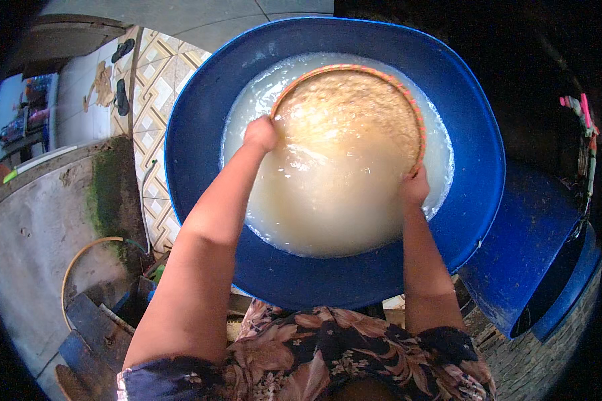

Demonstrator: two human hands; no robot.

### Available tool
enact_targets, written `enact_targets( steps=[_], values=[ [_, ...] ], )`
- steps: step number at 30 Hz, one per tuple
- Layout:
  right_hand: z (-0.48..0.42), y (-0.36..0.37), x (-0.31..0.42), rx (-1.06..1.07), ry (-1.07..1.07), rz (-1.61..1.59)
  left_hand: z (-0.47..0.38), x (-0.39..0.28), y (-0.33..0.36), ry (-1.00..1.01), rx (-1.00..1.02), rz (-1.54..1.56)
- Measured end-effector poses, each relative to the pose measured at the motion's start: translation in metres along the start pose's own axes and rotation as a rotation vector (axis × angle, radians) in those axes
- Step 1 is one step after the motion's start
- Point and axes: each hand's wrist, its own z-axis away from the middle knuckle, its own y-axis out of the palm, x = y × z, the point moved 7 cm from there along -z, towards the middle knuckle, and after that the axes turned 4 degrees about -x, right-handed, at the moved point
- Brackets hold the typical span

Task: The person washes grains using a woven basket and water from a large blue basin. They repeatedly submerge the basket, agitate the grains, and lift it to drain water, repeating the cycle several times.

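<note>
A round shallow basket [423, 131] with a red and yellow striped rim lies tilted in cloudy water [326, 220] inside a large blue plastic tub [474, 150]. My left hand [261, 133] grips the rim at its left side. At the lower right of the rim, my right hand [414, 186] holds on. Wet tan, grain-like matter [351, 105] is spread in the far part of the basket; what it is exactly, I cannot tell. The near part of the basket is hidden under the murky water.
On the right, a blue plastic barrel [521, 240] lies on its side. A mossy concrete wall [70, 190] and a curved hose [75, 255] are at the left. Dark sandals [122, 96] rest on the floor beyond, beside patterned tiles [155, 110].
</note>
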Motion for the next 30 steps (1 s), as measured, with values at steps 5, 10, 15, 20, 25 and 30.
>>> enact_targets(
  steps=[5,10,15,20,25,30],
  values=[
    [0.036,0.020,0.020,0.202,0.000,0.075,0.039,0.057,-0.008,-0.090,0.108,-0.128],
    [0.055,0.025,0.015,0.375,-0.137,0.059,0.089,0.076,-0.006,-0.084,0.218,-0.267],
    [0.039,-0.004,-0.014,0.459,-0.017,0.097,0.123,0.061,0.021,-0.181,0.262,-0.109],
    [0.001,-0.056,-0.019,0.390,-0.078,0.338,0.114,0.014,0.063,-0.029,0.361,-0.089],
    [-0.038,-0.090,-0.022,0.190,-0.031,0.357,0.082,-0.036,0.074,0.005,0.268,0.074],
    [-0.056,-0.108,-0.017,-0.018,-0.004,0.284,0.034,-0.083,0.052,0.175,0.110,0.110]
  ],
)
